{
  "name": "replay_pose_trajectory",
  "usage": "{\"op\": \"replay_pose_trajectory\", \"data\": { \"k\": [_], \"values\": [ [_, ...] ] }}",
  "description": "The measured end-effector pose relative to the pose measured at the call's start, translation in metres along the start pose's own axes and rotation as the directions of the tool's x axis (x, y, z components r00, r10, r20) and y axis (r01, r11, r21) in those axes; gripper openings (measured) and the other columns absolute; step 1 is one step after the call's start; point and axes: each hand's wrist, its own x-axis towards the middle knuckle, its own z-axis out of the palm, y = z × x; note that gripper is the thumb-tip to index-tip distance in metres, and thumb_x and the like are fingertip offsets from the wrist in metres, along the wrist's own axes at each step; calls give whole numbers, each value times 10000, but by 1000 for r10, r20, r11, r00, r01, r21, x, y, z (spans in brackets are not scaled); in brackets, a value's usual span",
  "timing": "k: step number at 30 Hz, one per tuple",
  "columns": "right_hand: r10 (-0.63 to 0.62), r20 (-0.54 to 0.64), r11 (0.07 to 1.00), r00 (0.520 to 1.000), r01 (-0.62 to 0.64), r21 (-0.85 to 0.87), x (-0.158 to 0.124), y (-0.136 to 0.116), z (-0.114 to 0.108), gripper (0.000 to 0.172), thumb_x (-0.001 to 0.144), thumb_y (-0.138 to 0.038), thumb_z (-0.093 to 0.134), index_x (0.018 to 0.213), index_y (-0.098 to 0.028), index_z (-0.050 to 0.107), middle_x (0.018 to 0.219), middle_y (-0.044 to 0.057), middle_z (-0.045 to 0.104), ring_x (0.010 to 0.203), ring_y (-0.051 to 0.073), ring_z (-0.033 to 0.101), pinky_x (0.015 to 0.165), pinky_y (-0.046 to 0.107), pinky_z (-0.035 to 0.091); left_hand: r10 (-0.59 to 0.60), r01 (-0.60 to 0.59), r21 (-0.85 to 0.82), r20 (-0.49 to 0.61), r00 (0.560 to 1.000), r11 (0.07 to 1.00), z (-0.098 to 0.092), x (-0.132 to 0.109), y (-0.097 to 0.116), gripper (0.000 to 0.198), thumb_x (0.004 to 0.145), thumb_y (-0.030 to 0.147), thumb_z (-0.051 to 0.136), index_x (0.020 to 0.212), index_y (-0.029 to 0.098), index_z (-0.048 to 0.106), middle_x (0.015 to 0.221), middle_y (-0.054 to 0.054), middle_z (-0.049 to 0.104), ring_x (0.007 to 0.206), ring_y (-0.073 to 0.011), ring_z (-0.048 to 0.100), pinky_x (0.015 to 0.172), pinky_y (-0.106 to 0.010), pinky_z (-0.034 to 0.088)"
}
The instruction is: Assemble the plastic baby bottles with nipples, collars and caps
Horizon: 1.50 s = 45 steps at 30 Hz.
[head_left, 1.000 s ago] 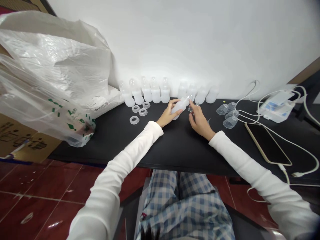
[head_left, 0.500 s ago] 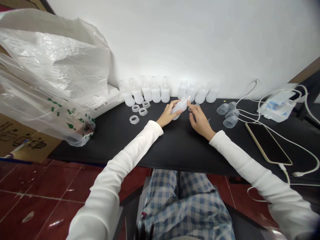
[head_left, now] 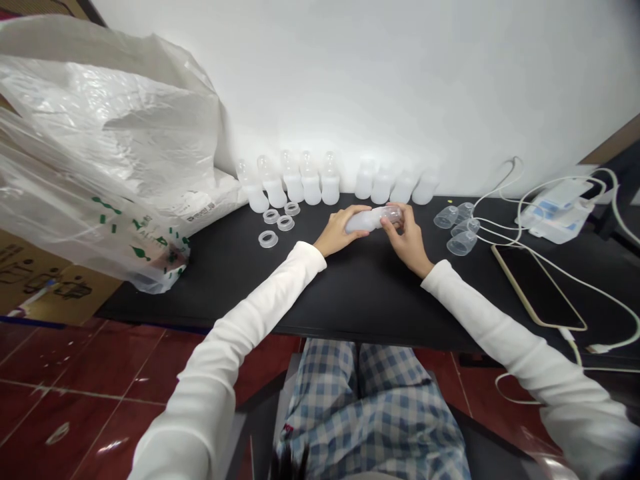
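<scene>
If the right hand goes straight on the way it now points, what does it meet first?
The right hand points up and slightly left, and its fingers rest on the clear end of the frosted plastic bottle, so it meets that first. Past it, probably one of the upright bottles by the wall, though depth is unclear.

We observe the left hand (head_left: 344,231) gripping a milky plastic baby bottle (head_left: 369,219) at its body, held level, while the right hand (head_left: 409,244) wraps its clear end. Both hands are above the black table (head_left: 310,312). Beyond them, a row of upright bottles (head_left: 311,190) stands along the wall. Three clear collar rings (head_left: 269,239) and a fourth lie left of the hands; clear cups (head_left: 461,244) lie on their sides to the right, near a white-corded phone (head_left: 535,287). A large plastic bag (head_left: 100,137) overhangs the table's left end.
</scene>
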Motion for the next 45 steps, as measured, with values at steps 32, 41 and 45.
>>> {"op": "replay_pose_trajectory", "data": {
  "k": [32, 41, 45],
  "values": [
    [115, 149, 572, 982, 57, -818, -17, 4, -13, 221, 987, -318, 464, 1072, -140, 562, 1101, 230, 614, 875, 310, 650, 637, 365, 503, -278, 325, 19, -472, 837, 946, 41, 36, -71, 531, 854, 212, 736, 1224, 177, 358, 1292, -178, 422, 1345, -322, 468, 1183, -536, 377],
    [-184, 271, 879, 945, 282, -384, -17, 8, 4, 274, 934, -206, 550, 1201, -148, 530, 1145, 184, 597, 1101, 323, 621, 993, 488, 540, -276, 333, 69, -417, 866, 940, 43, 46, -74, 365, 891, 261, 721, 1111, 159, 448, 1200, -168, 473, 1305, -337, 498, 1153, -545, 390],
    [-208, 208, 952, 956, 247, -183, -14, 25, 12, 359, 891, -240, 634, 1219, -187, 499, 1068, 122, 609, 997, 275, 648, 926, 459, 574, -282, 365, 123, -430, 858, 923, 45, 51, -76, 330, 941, 377, 667, 1106, 143, 502, 1192, -182, 513, 1334, -367, 476, 1169, -588, 356]
  ]
}}
